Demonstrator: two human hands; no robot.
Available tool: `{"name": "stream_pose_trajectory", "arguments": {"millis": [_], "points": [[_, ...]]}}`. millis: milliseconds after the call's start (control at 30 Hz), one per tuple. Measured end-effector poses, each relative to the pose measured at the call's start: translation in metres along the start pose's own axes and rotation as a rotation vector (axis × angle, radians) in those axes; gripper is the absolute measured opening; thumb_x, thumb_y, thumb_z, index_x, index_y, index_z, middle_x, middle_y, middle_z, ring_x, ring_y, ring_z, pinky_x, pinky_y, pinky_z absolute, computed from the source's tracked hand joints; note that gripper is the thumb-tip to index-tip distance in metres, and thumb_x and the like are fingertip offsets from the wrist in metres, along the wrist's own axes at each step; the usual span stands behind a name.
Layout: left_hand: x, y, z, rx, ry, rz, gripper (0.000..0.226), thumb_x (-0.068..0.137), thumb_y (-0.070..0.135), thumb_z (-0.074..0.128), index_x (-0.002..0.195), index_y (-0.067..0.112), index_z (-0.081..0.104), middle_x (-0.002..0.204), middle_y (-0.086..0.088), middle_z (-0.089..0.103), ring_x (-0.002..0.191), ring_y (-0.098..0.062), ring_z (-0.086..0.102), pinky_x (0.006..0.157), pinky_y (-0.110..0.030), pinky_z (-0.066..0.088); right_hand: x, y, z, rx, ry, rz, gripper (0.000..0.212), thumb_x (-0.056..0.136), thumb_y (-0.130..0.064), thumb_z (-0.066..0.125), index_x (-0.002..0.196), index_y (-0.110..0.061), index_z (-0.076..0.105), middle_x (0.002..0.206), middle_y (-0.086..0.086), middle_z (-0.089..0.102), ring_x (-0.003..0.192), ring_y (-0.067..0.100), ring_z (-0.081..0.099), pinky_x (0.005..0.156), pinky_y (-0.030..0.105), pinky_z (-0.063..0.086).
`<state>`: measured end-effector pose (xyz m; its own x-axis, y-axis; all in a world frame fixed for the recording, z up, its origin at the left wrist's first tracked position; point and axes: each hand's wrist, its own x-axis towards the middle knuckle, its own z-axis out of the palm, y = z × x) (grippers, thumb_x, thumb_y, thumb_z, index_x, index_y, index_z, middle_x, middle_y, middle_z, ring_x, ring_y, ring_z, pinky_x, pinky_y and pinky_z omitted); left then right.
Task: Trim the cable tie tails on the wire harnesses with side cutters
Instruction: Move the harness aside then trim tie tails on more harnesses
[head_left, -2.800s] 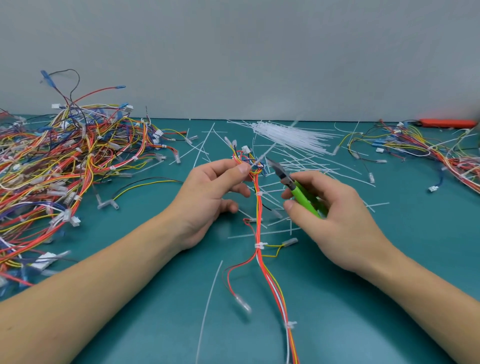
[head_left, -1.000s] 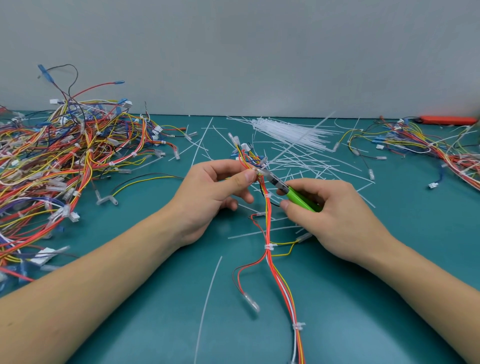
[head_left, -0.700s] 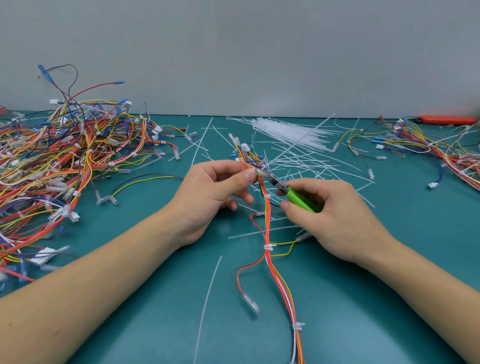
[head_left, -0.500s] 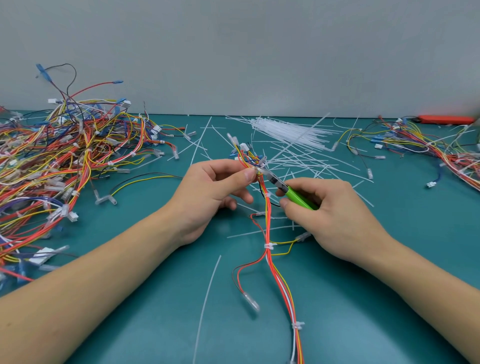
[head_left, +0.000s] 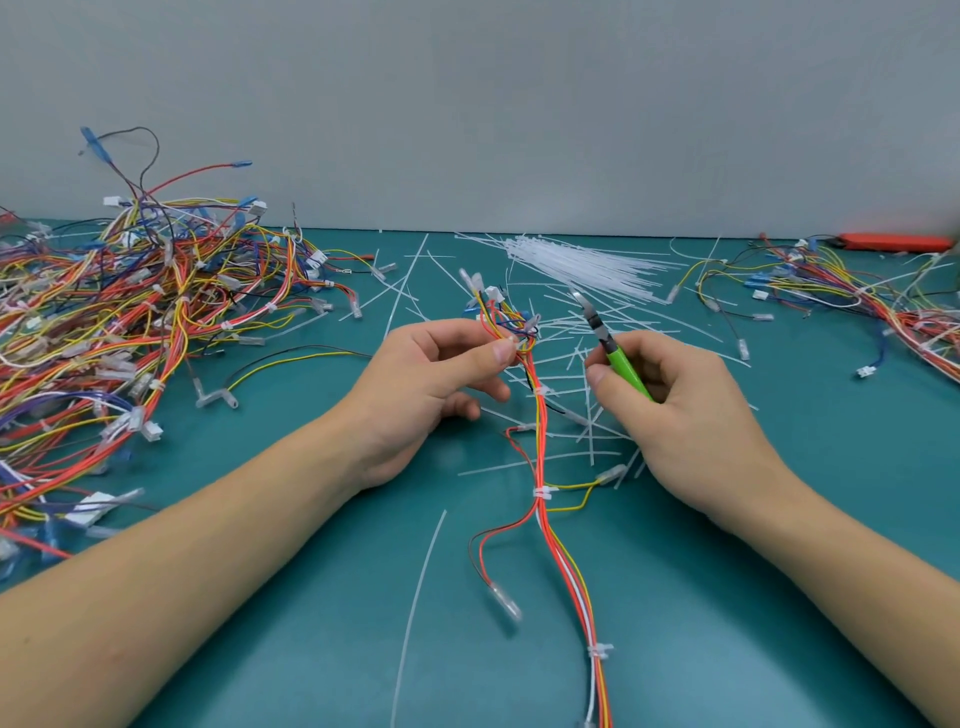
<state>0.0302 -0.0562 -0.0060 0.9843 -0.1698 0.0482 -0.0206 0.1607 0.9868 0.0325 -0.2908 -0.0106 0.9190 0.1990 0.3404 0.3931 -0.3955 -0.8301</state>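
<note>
A wire harness (head_left: 543, 452) of red, yellow and white wires runs from the table's near edge up to the middle, bound by small white cable ties (head_left: 542, 492). My left hand (head_left: 431, 384) pinches its upper end between thumb and forefinger. My right hand (head_left: 670, 410) grips green-handled side cutters (head_left: 613, 351). Their jaws point up and away, clear to the right of the harness.
A big tangle of harnesses (head_left: 119, 338) fills the left of the teal table. More harnesses (head_left: 852, 301) lie at the far right beside an orange tool (head_left: 893, 241). A bundle of white cable ties (head_left: 582, 265) and several cut tails (head_left: 571, 358) lie behind my hands.
The side cutters sat at the cable tie by my left thumb; now my right hand has drawn them back to the right, jaws tilted upward. My left hand keeps its pinch.
</note>
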Motion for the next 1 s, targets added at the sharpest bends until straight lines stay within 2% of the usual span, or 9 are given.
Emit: {"name": "stream_pose_trajectory", "arguments": {"millis": [133, 367, 500, 600, 667, 733, 800, 933, 1000], "points": [[0.0, -0.001, 0.001, 0.044, -0.025, 0.015, 0.008, 0.083, 0.022, 0.081, 0.09, 0.018, 0.079, 0.089, -0.003, 0.07, 0.072, -0.015, 0.066, 0.055, -0.021, 0.048, -0.001, -0.001, 0.001, 0.01, 0.007, 0.003, 0.005, 0.095, -0.025, 0.07, 0.091, -0.028, 0.069, 0.079, 0.005, 0.066, 0.073, 0.028, 0.06, 0.071, 0.045, 0.054], [-0.003, -0.003, 0.005, 0.201, -0.086, 0.063, 0.005, 0.081, 0.022, 0.078, 0.085, 0.022, 0.08, 0.093, -0.003, 0.077, 0.089, -0.018, 0.067, 0.058, -0.021, 0.05, -0.002, -0.004, 0.001, 0.07, 0.042, 0.047, 0.008, 0.095, -0.019, 0.071, 0.094, -0.028, 0.071, 0.08, -0.001, 0.07, 0.074, 0.03, 0.066, 0.075, 0.054, 0.059], [-0.003, -0.003, 0.003, 0.213, -0.12, 0.058, 0.008, 0.08, 0.02, 0.076, 0.085, 0.024, 0.081, 0.096, -0.004, 0.078, 0.097, -0.031, 0.071, 0.06, -0.021, 0.051, -0.003, -0.007, 0.0, 0.148, 0.022, 0.092, 0.015, 0.096, -0.013, 0.069, 0.098, -0.028, 0.072, 0.097, -0.003, 0.075, 0.079, 0.018, 0.076, 0.077, 0.045, 0.061], [-0.002, -0.002, 0.001, 0.224, -0.15, 0.045, 0.009, 0.08, 0.018, 0.077, 0.088, 0.016, 0.081, 0.094, -0.004, 0.079, 0.086, -0.024, 0.071, 0.061, -0.021, 0.051, -0.002, -0.008, 0.0, 0.166, -0.006, 0.111, 0.018, 0.096, -0.014, 0.069, 0.104, -0.03, 0.071, 0.109, -0.001, 0.074, 0.095, 0.032, 0.074, 0.089, 0.058, 0.057], [-0.002, -0.002, 0.001, 0.23, -0.17, 0.041, 0.011, 0.078, 0.019, 0.08, 0.088, 0.017, 0.083, 0.096, -0.01, 0.079, 0.08, -0.012, 0.067, 0.062, -0.022, 0.052, -0.001, -0.008, -0.001, 0.212, 0.005, 0.12, 0.019, 0.095, -0.01, 0.07, 0.105, -0.026, 0.071, 0.109, -0.002, 0.076, 0.101, 0.029, 0.074, 0.09, 0.051, 0.059], [-0.003, -0.003, 0.0, 0.264, -0.198, 0.043, 0.011, 0.076, 0.022, 0.084, 0.086, 0.019, 0.084, 0.101, -0.013, 0.079, 0.085, -0.015, 0.07, 0.071, -0.026, 0.055, 0.001, -0.009, -0.002, 0.284, -0.003, 0.131, 0.019, 0.095, -0.005, 0.07, 0.107, -0.019, 0.072, 0.106, -0.003, 0.078, 0.102, 0.018, 0.075, 0.084, 0.029, 0.058], [-0.004, -0.005, -0.001, 0.323, -0.204, 0.041, 0.012, 0.075, 0.019, 0.083, 0.086, 0.015, 0.084, 0.103, -0.009, 0.08, 0.098, -0.024, 0.074, 0.085, -0.031, 0.059, 0.002, -0.009, -0.002, 0.325, -0.011, 0.149, 0.02, 0.094, -0.004, 0.07, 0.11, -0.017, 0.073, 0.106, -0.003, 0.079, 0.103, 0.016, 0.075, 0.08, 0.021, 0.056], [0.0, -0.007, 0.0, 0.358, -0.066, 0.009, 0.01, 0.082, 0.008, 0.074, 0.088, 0.009, 0.082, 0.09, -0.01, 0.079, 0.07, -0.02, 0.066, 0.064, -0.026, 0.055, 0.004, -0.01, -0.004, 0.388, 0.017, 0.17, 0.023, 0.095, -0.005, 0.067, 0.114, -0.018, 0.073, 0.108, 0.0, 0.079, 0.106, 0.02, 0.075, 0.083, 0.033, 0.056], [0.001, -0.009, 0.003, 0.393, 0.039, -0.002, 0.014, 0.092, 0.002, 0.067, 0.096, 0.007, 0.079, 0.087, -0.008, 0.078, 0.064, -0.021, 0.063, 0.062, -0.029, 0.053, 0.005, -0.012, -0.005, 0.492, 0.002, 0.189, 0.024, 0.098, -0.003, 0.062, 0.118, -0.014, 0.071, 0.112, 0.004, 0.078, 0.107, 0.021, 0.075, 0.085, 0.038, 0.054]]}}
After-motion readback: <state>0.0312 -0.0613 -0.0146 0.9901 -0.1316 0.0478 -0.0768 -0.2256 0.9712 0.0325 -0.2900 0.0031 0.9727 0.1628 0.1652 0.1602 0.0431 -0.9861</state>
